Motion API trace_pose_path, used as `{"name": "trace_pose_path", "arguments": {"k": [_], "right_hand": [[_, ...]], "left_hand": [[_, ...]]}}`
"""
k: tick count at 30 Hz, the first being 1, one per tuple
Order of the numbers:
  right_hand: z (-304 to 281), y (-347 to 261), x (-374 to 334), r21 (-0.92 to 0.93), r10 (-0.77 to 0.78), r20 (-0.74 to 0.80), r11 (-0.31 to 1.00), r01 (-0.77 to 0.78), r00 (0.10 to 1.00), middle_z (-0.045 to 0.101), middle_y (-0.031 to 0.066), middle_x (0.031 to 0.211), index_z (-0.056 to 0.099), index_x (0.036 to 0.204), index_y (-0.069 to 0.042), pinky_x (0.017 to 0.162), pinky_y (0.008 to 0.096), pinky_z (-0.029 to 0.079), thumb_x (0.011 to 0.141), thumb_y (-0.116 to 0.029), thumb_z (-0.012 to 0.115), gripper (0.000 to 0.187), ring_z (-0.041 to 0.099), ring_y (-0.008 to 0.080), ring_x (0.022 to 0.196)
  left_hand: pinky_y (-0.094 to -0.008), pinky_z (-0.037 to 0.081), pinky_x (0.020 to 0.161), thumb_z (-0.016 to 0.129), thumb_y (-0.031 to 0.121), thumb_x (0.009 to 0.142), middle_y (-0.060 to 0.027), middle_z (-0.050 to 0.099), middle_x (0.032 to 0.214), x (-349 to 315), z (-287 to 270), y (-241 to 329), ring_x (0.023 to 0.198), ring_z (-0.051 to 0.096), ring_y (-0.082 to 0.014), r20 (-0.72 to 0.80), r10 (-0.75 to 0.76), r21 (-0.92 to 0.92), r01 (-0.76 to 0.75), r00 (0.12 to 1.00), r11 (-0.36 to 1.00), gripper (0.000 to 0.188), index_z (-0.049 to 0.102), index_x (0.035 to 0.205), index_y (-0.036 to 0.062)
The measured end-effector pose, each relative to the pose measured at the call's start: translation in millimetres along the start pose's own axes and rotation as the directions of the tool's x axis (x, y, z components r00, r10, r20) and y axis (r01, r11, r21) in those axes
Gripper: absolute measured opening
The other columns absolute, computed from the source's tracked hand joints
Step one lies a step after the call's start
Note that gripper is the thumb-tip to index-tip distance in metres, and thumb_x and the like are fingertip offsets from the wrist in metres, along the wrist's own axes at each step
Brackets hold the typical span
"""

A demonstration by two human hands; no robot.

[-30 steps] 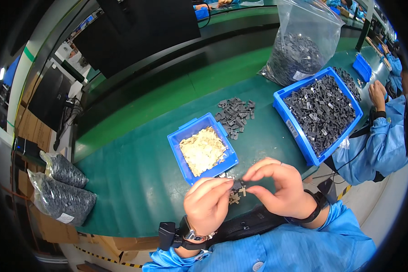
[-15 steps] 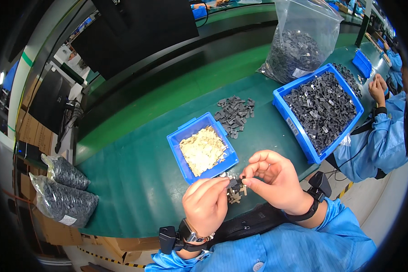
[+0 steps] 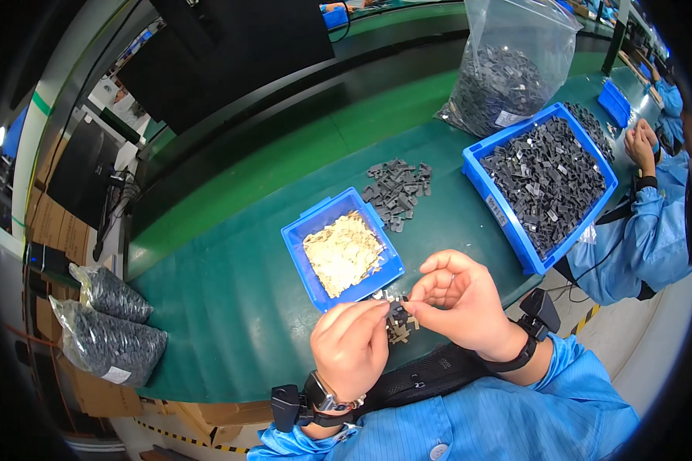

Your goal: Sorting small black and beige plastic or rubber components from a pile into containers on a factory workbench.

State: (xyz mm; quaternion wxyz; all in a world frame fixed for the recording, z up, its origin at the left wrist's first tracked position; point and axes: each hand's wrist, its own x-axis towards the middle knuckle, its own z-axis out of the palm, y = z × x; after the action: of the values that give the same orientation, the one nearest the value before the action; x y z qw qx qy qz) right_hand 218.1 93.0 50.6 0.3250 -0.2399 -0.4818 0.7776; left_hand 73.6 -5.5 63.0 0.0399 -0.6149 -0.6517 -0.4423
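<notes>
My left hand (image 3: 350,346) is closed in a pinch on a small dark grey plastic part (image 3: 395,311) at its fingertips. From the other side comes my right hand (image 3: 465,311), thumb and forefinger pinched together against that part; anything between them is too small to make out. Under the fingertips lie several small cream and dark pieces (image 3: 398,334), partly covered by the hands. Just beyond stands a small blue bin (image 3: 296,257) with flat cream-coloured pieces (image 3: 342,253) heaped inside. A loose pile of dark grey plastic parts (image 3: 398,192) lies behind it on the green table.
A larger blue crate (image 3: 507,238) full of dark grey parts sits at the right, with a clear bag (image 3: 500,84) of similar parts behind it. Two filled bags (image 3: 111,338) rest at the left table edge. A co-worker's blue sleeve (image 3: 657,230) is at far right.
My right fingertips have shifted slightly left, closer to the left fingertips. The dark bit that showed at the right fingertips now appears against the part in my left hand.
</notes>
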Motion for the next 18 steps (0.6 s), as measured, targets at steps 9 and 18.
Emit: {"name": "trace_pose_path", "arguments": {"k": [9,18], "right_hand": [[-0.9,1.2,-0.2,-0.035,0.003,0.001,0.999,-0.003,1.000,0.067,0.0071,0.088,0.046,0.114,0.001,0.076,0.0243,0.054,0.081,0.009,0.071,0.042,0.066,0.0102,0.083],[-1.0,0.5,0.8,-0.034,0.020,0.011,0.999,-0.020,1.000,0.067,0.0070,0.088,0.046,0.113,0.001,0.076,0.0241,0.054,0.081,0.008,0.071,0.041,0.066,0.0099,0.083]], "left_hand": [[-0.0341,0.054,0.065,0.069,-0.011,0.068,-0.0136,0.071,0.082,-0.1,0.3,-0.6,0.072,0.069,-0.0276,0.016,-0.002,-0.006,0.002,1.000,1.000,0.018,0.070,0.083,-0.0007],[-0.0340,0.054,0.066,0.069,-0.011,0.068,-0.0135,0.071,0.081,0.1,0.8,-0.3,0.071,0.069,-0.0278,0.012,0.004,0.000,-0.004,1.000,1.000,0.017,0.070,0.083,-0.0012]]}}
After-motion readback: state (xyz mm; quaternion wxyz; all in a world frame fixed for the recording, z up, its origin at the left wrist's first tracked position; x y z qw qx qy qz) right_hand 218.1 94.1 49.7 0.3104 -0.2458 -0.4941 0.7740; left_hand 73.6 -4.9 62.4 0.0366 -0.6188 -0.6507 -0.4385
